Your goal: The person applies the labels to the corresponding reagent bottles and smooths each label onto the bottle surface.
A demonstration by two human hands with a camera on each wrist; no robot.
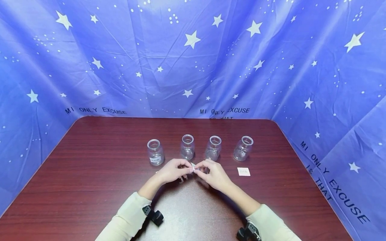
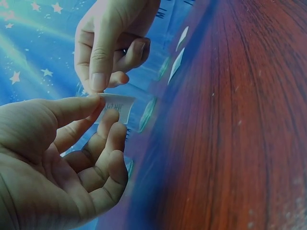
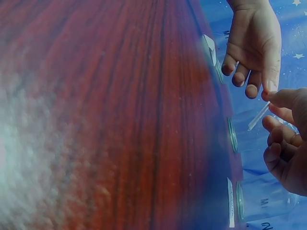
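Note:
Above the middle of the table, my left hand (image 1: 173, 171) and right hand (image 1: 214, 174) meet at a small white paper label (image 2: 120, 106). Thumb and forefinger of each hand pinch it at the same edge; its face carries printed characters, too small to read. The left hand's other fingers curl loosely below the label in the left wrist view. Just behind the hands stand two clear glass jars, a left one (image 1: 187, 149) and a right one (image 1: 213, 147). Seen in the right wrist view, the label (image 3: 258, 118) is nearly edge-on.
Another glass jar (image 1: 154, 149), bearing a white label (image 1: 156, 159), stands at the left of the row. The rightmost jar (image 1: 243, 147) has a loose white label (image 1: 243, 171) lying before it. A starry blue curtain (image 1: 169, 67) hangs behind the dark wooden table (image 1: 99, 174).

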